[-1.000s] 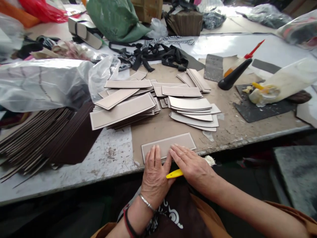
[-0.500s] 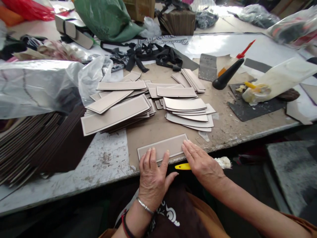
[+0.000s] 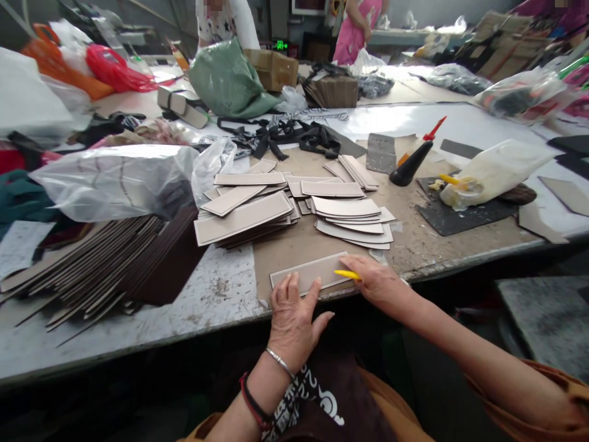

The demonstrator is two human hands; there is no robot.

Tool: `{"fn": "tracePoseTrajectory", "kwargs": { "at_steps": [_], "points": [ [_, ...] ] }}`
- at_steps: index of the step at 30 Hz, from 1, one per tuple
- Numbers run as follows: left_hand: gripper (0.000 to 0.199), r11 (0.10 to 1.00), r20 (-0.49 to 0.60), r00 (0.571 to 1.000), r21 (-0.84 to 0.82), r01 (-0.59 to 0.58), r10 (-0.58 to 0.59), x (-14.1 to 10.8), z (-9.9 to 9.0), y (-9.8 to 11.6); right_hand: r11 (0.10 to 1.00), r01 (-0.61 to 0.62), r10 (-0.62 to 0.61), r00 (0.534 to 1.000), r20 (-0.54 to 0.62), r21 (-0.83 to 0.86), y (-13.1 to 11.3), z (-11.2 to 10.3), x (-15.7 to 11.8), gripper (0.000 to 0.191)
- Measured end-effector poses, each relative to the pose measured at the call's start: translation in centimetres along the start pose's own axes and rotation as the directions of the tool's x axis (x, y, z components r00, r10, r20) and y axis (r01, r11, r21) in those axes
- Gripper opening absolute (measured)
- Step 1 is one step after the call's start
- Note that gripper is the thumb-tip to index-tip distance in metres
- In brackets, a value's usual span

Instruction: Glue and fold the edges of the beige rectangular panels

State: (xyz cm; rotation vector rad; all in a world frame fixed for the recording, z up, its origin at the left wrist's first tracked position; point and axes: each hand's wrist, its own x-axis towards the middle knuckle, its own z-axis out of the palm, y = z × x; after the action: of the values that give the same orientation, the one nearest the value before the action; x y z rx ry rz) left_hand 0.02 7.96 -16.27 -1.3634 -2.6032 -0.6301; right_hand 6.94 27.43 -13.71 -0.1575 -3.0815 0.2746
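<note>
A flat beige rectangular panel (image 3: pixel 317 273) with a dark stitched-looking border lies at the table's front edge. My left hand (image 3: pixel 294 313) rests its fingertips on the panel's near left part, fingers spread and thumb out. At the panel's right end is my right hand (image 3: pixel 380 282), closed around a brush with a yellow handle (image 3: pixel 347 274). The handle tip points left over the panel; the bristles are mostly hidden behind the hand. Beyond the panel lie a left pile of similar panels (image 3: pixel 243 218) and a right pile (image 3: pixel 350 209).
Dark brown boards (image 3: pixel 161 264) fan out at left beside a clear plastic bag (image 3: pixel 115 178). On the right stand a black cone-shaped nozzle (image 3: pixel 411 164) and a whitish plastic container (image 3: pixel 501 169) on a dark sheet (image 3: pixel 460 218). Black straps (image 3: pixel 299 135) lie behind. Two people stand beyond the table.
The view has tilted up, showing more of the background. My right hand has curled from lying flatter on the panel's end, and the brush handle has come up over the panel. My left hand stays on it.
</note>
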Motion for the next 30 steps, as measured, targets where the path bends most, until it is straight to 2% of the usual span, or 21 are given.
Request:
{"fn": "tracePoseTrajectory", "kwargs": {
  "at_steps": [3,6,9,11,13,14,17,19,22,24,25,26,27,28,30],
  "points": [
    [0.052,1.000,-0.008,1.000,-0.012,-0.008,0.008,0.0,-0.1,-0.3,0.970,-0.206,0.213,0.976,-0.043,0.128,0.5,-0.1,0.5,0.035],
    [0.048,1.000,-0.032,0.999,-0.004,-0.017,0.017,-0.1,-0.1,-0.4,0.885,-0.354,0.363,0.931,0.027,0.304,0.8,0.0,1.1,0.031],
    [0.045,1.000,-0.059,0.998,-0.014,-0.027,0.026,-0.1,0.0,-0.9,0.772,-0.456,0.441,0.886,0.144,0.443,0.7,-0.1,1.4,0.030],
    [0.046,0.999,-0.084,0.996,-0.037,-0.026,0.022,0.2,-0.2,-1.5,0.652,-0.494,0.423,0.867,0.264,0.576,0.3,-0.4,1.3,0.032],
    [0.051,0.998,-0.104,0.994,-0.045,-0.035,0.030,0.6,-0.5,-2.4,0.542,-0.489,0.367,0.869,0.331,0.684,-0.3,-1.0,1.2,0.032],
    [0.055,0.998,-0.107,0.993,-0.037,-0.048,0.044,0.9,-0.7,-3.0,0.524,-0.465,0.343,0.882,0.322,0.714,-0.6,-1.4,1.1,0.032],
    [0.065,0.995,-0.080,0.991,0.002,-0.103,0.102,1.6,-1.6,-4.4,0.532,-0.382,0.312,0.918,0.244,0.756,-0.8,-3.4,1.2,0.031],
    [0.067,0.994,-0.108,0.989,0.018,-0.104,0.106,1.9,-2.0,-5.0,0.541,-0.358,0.322,0.924,0.207,0.761,0.2,-5.1,1.3,0.032],
    [0.063,0.998,-0.241,0.968,0.021,-0.067,0.070,1.8,-2.1,-5.5,0.490,-0.376,0.447,0.883,0.144,0.786,3.9,-7.9,1.8,0.037],
    [0.060,0.999,-0.292,0.955,0.010,-0.053,0.053,1.6,-1.6,-5.8,0.447,-0.384,0.583,0.810,0.062,0.808,7.3,-9.5,2.3,0.039],
    [0.057,0.999,-0.295,0.954,0.004,-0.047,0.046,1.4,-1.3,-5.9,0.478,-0.397,0.640,0.769,-0.001,0.784,9.1,-10.1,2.7,0.037],
    [0.056,0.999,-0.289,0.956,0.003,-0.043,0.042,1.3,-0.9,-5.9,0.562,-0.438,0.677,0.731,-0.086,0.702,10.7,-10.6,3.1,0.034],
    [0.055,0.999,-0.279,0.959,0.005,-0.041,0.041,1.2,-0.5,-6.0,0.669,-0.516,0.690,0.699,-0.188,0.535,12.2,-10.9,3.5,0.031],
    [0.054,0.999,-0.266,0.963,0.013,-0.043,0.044,1.2,-0.2,-6.1,0.741,-0.591,0.669,0.691,-0.275,0.318,13.4,-11.0,3.9,0.029],
    [0.054,0.998,-0.236,0.970,0.043,-0.049,0.058,1.0,0.2,-6.2,0.761,-0.647,0.597,0.720,-0.352,-0.033,15.0,-10.7,4.7,0.030]
  ]
}}
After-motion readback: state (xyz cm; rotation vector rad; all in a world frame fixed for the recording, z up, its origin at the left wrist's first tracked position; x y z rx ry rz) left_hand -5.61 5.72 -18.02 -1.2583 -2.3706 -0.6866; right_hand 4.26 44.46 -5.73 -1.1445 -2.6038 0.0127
